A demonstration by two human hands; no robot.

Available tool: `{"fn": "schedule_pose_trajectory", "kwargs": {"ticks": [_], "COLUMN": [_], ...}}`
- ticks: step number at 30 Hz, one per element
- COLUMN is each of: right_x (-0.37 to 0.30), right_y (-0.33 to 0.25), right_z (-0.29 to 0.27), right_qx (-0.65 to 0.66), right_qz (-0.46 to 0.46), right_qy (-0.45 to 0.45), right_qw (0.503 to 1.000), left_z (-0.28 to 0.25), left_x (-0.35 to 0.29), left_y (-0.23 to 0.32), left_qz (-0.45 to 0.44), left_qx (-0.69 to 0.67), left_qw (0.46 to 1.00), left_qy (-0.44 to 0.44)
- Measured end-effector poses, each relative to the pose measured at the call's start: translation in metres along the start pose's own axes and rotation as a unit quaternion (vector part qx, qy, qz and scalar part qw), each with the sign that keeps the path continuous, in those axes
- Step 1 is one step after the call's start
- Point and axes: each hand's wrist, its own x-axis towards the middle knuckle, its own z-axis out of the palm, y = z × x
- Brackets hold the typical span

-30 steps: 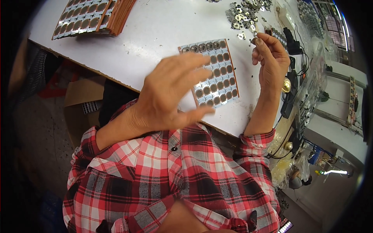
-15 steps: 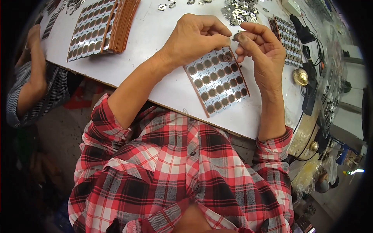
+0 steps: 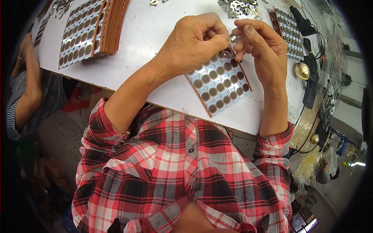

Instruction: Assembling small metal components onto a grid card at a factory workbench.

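My left hand [image 3: 202, 42] is closed in a pinch over the far end of a flat panel [image 3: 222, 82]. This panel bears rows of dark round discs on a pale blue ground, with brown edges, and lies tilted on the table. A small shiny metal piece [image 3: 233, 38] sits at the left fingertips, in the gap between both hands. Just right of it is my right hand [image 3: 261, 48], its thumb lifted and fingers bent but apart. Another small ring-like metal piece [image 3: 225, 53] rests on the panel's far corner. My left hand hides part of the panel's far end.
A thick stack of similar panels [image 3: 110, 33] stands at the far left. Loose metal pieces [image 3: 241, 8] are heaped at the back. More panels [image 3: 290, 35] lie at right, near a brass-coloured dome [image 3: 301, 71] and a black power strip [image 3: 310, 83]. Another person's arm [image 3: 33, 83] is at left.
The right thumb has lifted away from the small metal piece, which now shows bright at the left fingertips. The view has shifted slightly.
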Motion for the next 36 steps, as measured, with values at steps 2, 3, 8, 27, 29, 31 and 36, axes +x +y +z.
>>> {"fn": "schedule_pose_trajectory", "kwargs": {"ticks": [2,3,8,27,29,31,36], "right_x": [-0.001,-0.001,0.002,0.002,0.000,-0.001,-0.001], "right_y": [-0.002,-0.003,-0.006,0.016,0.004,-0.003,-0.003], "right_z": [-0.002,-0.003,-0.009,-0.011,-0.015,-0.019,-0.013], "right_qx": [0.003,-0.038,-0.279,-0.402,-0.440,-0.479,-0.333], "right_qz": [-0.002,-0.023,-0.220,-0.158,-0.144,-0.116,-0.011], "right_qy": [-0.004,-0.009,-0.098,-0.029,-0.056,-0.096,-0.017], "right_qw": [1.000,0.999,0.929,0.902,0.885,0.865,0.943], "left_z": [0.000,-0.001,-0.003,0.028,0.028,0.027,0.027], "left_x": [0.000,-0.001,-0.003,-0.078,-0.078,-0.079,-0.079], "left_y": [-0.001,-0.002,0.002,0.004,0.005,0.004,0.003], "left_qz": [0.002,0.005,0.020,0.197,0.183,0.185,0.191], "left_qx": [0.000,0.002,0.031,0.427,0.442,0.441,0.444], "left_qw": [1.000,1.000,0.999,0.880,0.877,0.876,0.873], "left_qy": [0.002,0.001,-0.021,0.064,0.053,0.060,0.062]}}
